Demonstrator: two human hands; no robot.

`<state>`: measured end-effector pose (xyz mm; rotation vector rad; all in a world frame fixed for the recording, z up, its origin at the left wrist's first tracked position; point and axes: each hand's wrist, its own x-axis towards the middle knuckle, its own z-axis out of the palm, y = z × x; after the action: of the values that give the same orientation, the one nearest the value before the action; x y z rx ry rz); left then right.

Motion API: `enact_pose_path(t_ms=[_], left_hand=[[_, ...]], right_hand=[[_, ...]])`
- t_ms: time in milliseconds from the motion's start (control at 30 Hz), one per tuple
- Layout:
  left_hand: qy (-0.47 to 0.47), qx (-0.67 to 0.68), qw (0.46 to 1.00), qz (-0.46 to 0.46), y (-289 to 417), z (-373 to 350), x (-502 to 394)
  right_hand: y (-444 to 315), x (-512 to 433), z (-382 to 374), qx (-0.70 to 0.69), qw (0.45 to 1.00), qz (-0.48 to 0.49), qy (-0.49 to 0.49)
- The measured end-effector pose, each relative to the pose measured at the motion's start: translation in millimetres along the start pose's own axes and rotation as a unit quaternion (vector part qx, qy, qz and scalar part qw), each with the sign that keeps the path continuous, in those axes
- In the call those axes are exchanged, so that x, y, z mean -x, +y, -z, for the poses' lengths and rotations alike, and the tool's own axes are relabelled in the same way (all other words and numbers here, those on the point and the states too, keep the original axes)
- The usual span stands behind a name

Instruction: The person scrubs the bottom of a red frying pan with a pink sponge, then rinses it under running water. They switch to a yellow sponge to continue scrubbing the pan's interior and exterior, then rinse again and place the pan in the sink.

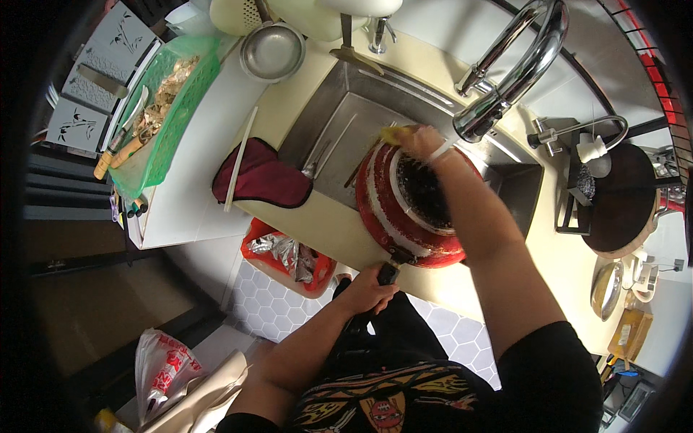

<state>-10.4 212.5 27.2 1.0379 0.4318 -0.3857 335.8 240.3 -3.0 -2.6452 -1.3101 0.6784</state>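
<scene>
A red pan (pixel 379 216) with a dark, worn round base lies upside down over the steel sink (pixel 335 130) and its front edge. My left hand (pixel 371 292) is closed around the pan's black handle. At the far side of the pan, my right hand (pixel 422 143) holds a yellow sponge or cloth (pixel 395 134) against the rim; the hand is blurred. Water runs from the chrome faucet (pixel 474 122) onto the right wrist. A spoon (pixel 313 165) and a chopstick-like stick (pixel 354 173) lie in the sink, left of the pan.
Left of the sink are a maroon cloth (pixel 270 178), a light stick (pixel 242 157), a small metal pan (pixel 272 52) and a green basket (pixel 184 119) with knives. A lined bin (pixel 292 281) stands below the counter. A round dark board or pan (pixel 617 200) stands at right.
</scene>
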Motion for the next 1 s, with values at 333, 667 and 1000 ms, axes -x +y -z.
enact_pose_path(t_ms=[333,667,1000], left_hand=[[0.002,0.014,0.999,0.041,3.9,0.5,0.3],[0.017,-0.017,0.994,0.107,15.0,-0.8,0.7],[0.017,-0.064,0.996,0.055,14.3,-2.5,2.3]], right_hand=[[138.4,163.0,-46.0,-0.487,0.835,-0.224,0.123],[-31.4,257.1,-64.4,-0.122,0.93,-0.163,0.307],[-93.4,162.6,-22.5,-0.067,0.972,0.174,0.147]])
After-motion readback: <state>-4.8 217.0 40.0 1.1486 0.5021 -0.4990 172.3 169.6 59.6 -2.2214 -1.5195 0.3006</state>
